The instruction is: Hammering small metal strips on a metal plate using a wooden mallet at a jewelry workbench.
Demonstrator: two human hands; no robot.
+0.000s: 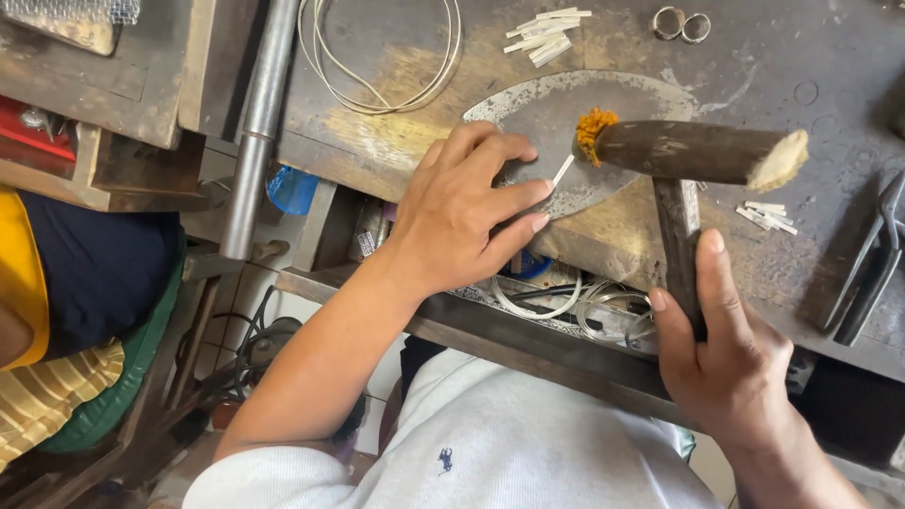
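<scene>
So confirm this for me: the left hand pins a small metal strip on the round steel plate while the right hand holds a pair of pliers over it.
Not pliers. The head view shows the right hand gripping a wooden mallet; the left hand does pin the small metal strip on the round steel plate.

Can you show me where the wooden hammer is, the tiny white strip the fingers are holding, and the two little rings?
wooden hammer [693,151], head view, middle of its dark head.
tiny white strip [563,171], head view, middle of the strip, by the left fingertips.
two little rings [669,23], head view, rim of the left ring.

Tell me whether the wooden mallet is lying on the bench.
No, the right hand holds the dark wooden mallet raised above the round metal plate.
</scene>
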